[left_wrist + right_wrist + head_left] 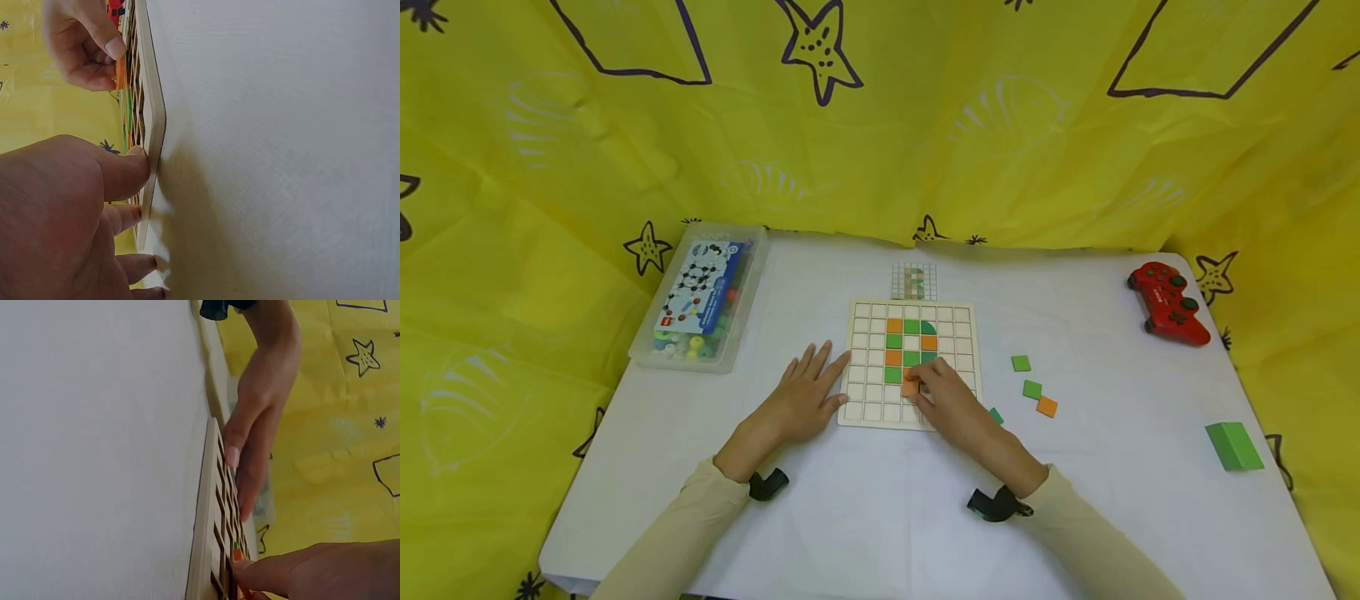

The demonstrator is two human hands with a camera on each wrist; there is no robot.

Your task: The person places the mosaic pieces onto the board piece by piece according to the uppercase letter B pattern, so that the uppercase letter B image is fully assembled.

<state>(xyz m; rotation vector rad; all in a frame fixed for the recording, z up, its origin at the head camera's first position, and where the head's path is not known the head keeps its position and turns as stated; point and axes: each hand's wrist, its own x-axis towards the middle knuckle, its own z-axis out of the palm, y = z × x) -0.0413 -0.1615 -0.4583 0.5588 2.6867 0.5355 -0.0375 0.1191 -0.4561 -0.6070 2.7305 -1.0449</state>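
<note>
Currently R fingers (927, 372) round orange tile (910, 388), L fingers (836, 372) straight on board (873, 393), loose tiles (1032, 389) to R.

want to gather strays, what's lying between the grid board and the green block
The head view shows two green tiles, one orange tile and a teal piece next to the right hand.

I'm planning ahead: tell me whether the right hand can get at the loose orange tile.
Probably yes: nothing tall stands between the right hand and the loose orange tile, which lies uncovered. But the hand pinches another orange tile at the board, and would likely need to release that first.
</note>
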